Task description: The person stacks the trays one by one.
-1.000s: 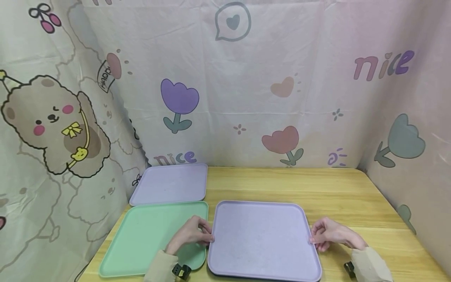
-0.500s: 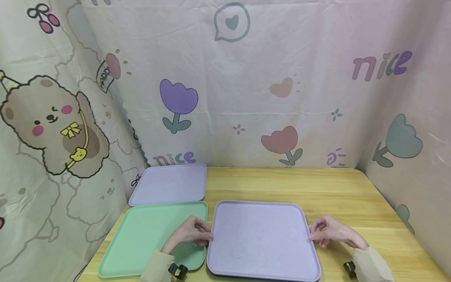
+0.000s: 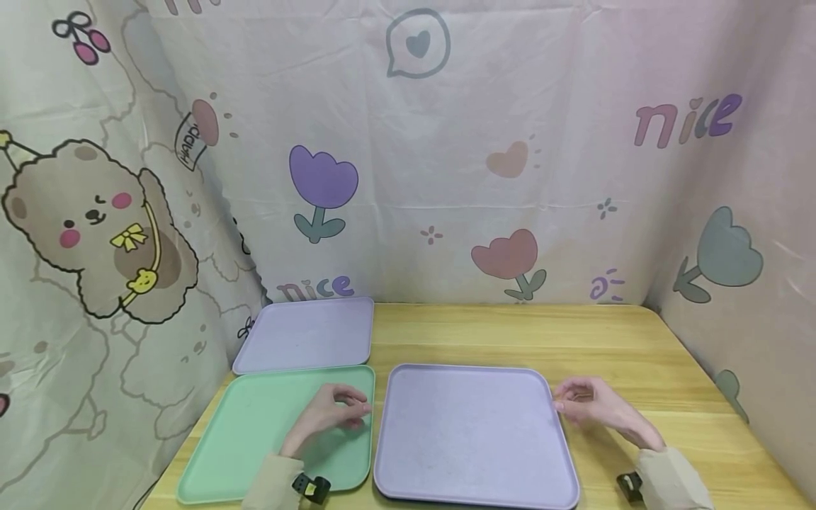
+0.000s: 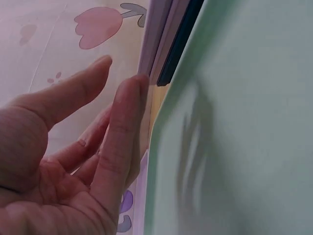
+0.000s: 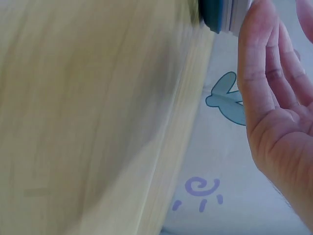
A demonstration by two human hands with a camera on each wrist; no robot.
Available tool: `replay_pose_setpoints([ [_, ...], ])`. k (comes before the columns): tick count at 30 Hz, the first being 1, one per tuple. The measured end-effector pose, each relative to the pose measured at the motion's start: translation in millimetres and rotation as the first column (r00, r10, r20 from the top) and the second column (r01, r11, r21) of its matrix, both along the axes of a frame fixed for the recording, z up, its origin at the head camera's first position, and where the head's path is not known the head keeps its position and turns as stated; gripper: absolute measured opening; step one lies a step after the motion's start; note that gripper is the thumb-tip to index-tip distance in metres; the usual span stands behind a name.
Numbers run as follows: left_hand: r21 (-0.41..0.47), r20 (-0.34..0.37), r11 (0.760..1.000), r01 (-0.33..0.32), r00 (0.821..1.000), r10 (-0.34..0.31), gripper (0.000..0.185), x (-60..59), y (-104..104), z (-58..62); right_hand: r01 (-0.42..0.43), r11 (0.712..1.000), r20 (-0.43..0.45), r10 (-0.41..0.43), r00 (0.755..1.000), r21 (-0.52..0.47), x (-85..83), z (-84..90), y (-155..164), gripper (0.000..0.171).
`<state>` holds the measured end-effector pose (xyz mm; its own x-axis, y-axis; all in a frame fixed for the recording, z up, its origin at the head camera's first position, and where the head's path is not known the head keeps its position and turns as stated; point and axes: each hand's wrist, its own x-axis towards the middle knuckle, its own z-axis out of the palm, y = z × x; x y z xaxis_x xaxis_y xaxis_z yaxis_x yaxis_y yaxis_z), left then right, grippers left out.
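A lavender rectangular tray [image 3: 474, 439] lies in front of me, on top of a stack. In the left wrist view, a dark tray edge [image 4: 182, 44] shows beneath the lavender rims. My left hand [image 3: 331, 409] hovers over the right part of a mint-green tray [image 3: 248, 432], just left of the lavender one. Its thumb and fingers are spread apart with nothing between them. At the lavender tray's right rim, my right hand [image 3: 596, 409] is held with fingers fairly straight and thumb separate, holding nothing. Its fingertips [image 5: 259, 14] are close beside the stack's edge in the right wrist view.
Another lavender tray [image 3: 312, 333] lies at the back left, behind the green one. The wooden table [image 3: 510, 333] runs back to a patterned curtain [image 3: 408, 177], which also hangs along both sides. Small dark devices [image 3: 312, 489] are strapped at both wrists.
Both hands have let go of the lavender tray's side rims. The left has moved left and slightly back, and the right a little back along the rim. The trays stay in place.
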<state>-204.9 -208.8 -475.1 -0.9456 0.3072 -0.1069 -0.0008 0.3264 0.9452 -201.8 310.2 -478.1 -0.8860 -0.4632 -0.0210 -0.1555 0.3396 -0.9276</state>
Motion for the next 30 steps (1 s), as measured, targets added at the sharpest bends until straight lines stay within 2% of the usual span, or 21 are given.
replay_pose_setpoints([
  [3, 0.002, -0.019, 0.998, -0.065, 0.998, 0.065, 0.041, -1.6, -6, 0.5, 0.032, 0.999, 0.001, -0.032, 0.999, -0.019, -0.5, 1.4, -1, 0.036],
  [7, -0.044, -0.081, 0.986, -0.161, 0.984, 0.157, 0.041, -3.0, -15, 2.3, 0.065, 0.996, -0.009, -0.066, 0.998, -0.055, -1.5, 3.0, -1, 0.040],
  [15, -0.130, -0.144, 0.951, -0.280, 0.955, 0.261, 0.042, -10.0, -27, 3.9, 0.158, 0.983, 0.009, -0.158, 0.987, -0.093, -2.7, 8.9, -4, 0.041],
  [20, -0.205, -0.179, 0.935, -0.291, 0.950, 0.256, 0.039, -19.3, -26, 1.7, 0.230, 0.967, 0.016, -0.229, 0.973, -0.108, -3.7, 9.6, -7, 0.042],
  [26, -0.225, -0.198, 0.930, -0.291, 0.948, 0.248, 0.039, -33.0, -25, 1.9, 0.268, 0.955, 0.010, -0.269, 0.963, -0.126, -5.0, 7.9, -8, 0.039],
  [30, -0.238, -0.202, 0.922, -0.305, 0.944, 0.260, 0.040, -37.9, -34, 4.5, 0.293, 0.946, 0.017, -0.294, 0.956, -0.135, -5.4, 7.2, -8, 0.035],
])
